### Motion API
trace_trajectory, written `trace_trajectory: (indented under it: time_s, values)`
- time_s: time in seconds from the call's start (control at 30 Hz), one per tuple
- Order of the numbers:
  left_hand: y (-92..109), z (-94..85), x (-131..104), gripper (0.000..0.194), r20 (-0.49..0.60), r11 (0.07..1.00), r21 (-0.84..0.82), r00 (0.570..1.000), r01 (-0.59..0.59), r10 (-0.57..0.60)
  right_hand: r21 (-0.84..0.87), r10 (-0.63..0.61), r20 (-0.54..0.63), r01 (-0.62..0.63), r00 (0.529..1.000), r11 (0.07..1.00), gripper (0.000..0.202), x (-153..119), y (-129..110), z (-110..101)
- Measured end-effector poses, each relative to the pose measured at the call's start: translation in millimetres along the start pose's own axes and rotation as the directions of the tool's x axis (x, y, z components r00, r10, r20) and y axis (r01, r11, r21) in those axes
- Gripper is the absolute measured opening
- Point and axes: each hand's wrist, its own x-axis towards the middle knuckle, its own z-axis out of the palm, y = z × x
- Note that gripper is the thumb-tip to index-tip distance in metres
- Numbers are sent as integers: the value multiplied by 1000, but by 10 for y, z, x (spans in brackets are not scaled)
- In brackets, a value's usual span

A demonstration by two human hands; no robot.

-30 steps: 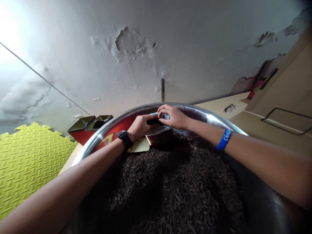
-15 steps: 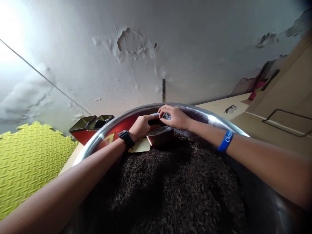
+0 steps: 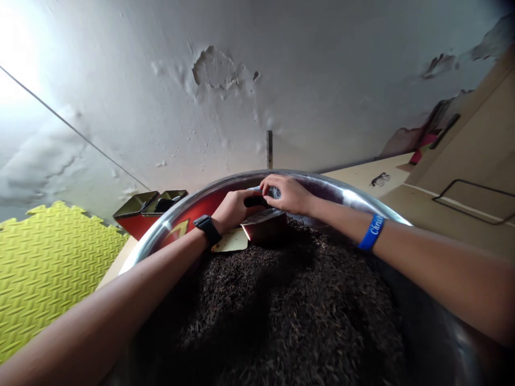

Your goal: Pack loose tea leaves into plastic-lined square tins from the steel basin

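Note:
A red tin [image 3: 263, 231] stands on a heap of dark loose tea leaves [image 3: 289, 300] inside a large metal basin [image 3: 354, 199]. A clear plastic bag [image 3: 275, 193] lines the tin's mouth, and its opening looks dark inside. My left hand [image 3: 233, 208] is curled at the left of the opening, its fingers closed on the bag's edge. On the far right side, my right hand [image 3: 288, 194] pinches the same bag between thumb and fingers. The fingertips of both hands come close together there. A pale hinged lid [image 3: 231, 240] lies open beside the tin, under my left wrist.
Red open tins [image 3: 140, 214] stand outside the basin at the left, near a yellow foam mat [image 3: 60, 268]. Glasses [image 3: 379, 179] lie on a pale surface to the right. A peeling wall [image 3: 281, 80] rises close behind the basin.

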Motion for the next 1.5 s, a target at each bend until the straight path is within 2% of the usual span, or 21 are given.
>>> trace_trajectory:
  time_s: [0.8,1.5]
  values:
    - [-32,5,6,33,5,1000,23,1000,-8,8,-29,1,-43,-2,999,1000,8,18,28,-56]
    - [-5,18,9,27,-3,999,20,999,47,-47,-49,135,-111,-141,985,989,5,21,88,-116]
